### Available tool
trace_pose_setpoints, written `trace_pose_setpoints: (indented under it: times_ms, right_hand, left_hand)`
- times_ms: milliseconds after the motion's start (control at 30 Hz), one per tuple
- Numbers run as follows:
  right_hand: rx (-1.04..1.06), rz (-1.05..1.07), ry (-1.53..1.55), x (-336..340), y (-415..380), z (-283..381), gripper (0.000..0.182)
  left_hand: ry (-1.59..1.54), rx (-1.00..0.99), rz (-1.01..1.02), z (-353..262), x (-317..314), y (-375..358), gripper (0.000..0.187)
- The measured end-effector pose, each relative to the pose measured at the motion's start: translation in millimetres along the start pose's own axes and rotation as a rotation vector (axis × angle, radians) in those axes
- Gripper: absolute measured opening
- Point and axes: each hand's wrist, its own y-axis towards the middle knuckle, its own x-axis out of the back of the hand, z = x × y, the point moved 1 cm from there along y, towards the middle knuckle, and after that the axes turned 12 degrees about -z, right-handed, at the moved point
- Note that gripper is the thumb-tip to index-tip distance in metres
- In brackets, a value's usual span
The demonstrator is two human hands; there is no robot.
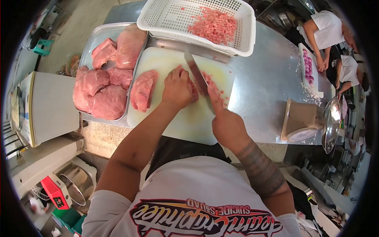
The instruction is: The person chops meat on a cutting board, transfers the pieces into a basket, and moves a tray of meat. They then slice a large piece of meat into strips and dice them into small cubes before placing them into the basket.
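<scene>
My right hand grips a large knife by its handle, the index finger lying along the blade. The blade points away from me over a white cutting board. With curled fingers, my left hand presses on a strip of raw meat just left of the blade, covering most of it. Small diced meat bits lie to the right of the knife. A bigger chunk of raw meat rests on the board left of my left hand.
A metal tray of large raw meat pieces stands left of the board. Beyond it sits a white perforated basket with diced meat. A tan kitchen scale stands on the metal table. Two people work at the right beside red onions.
</scene>
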Motion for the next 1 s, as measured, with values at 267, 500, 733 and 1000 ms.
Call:
trace_pose_setpoints:
  times_ms: [267, 500, 733, 1000]
  right_hand:
    - [0.035, 0.052, 0.149, -16, 21, 4, 0.098]
    - [0.062, -0.059, 0.169, -61, 70, 6, 0.094]
    - [0.03, -0.032, 0.095, -54, 33, 0, 0.097]
    - [-0.041, -0.152, 0.097, -57, -9, -23, 0.096]
  left_hand:
    - [-0.038, 0.001, -0.03, 3, -3, 0, 0.043]
    - [-0.037, -0.044, -0.17, 1, -2, 4, 0.041]
    - [-0.22, 0.029, -0.14, 36, 10, 42, 0.021]
    - [-0.229, -0.043, -0.001, 27, 24, 19, 0.021]
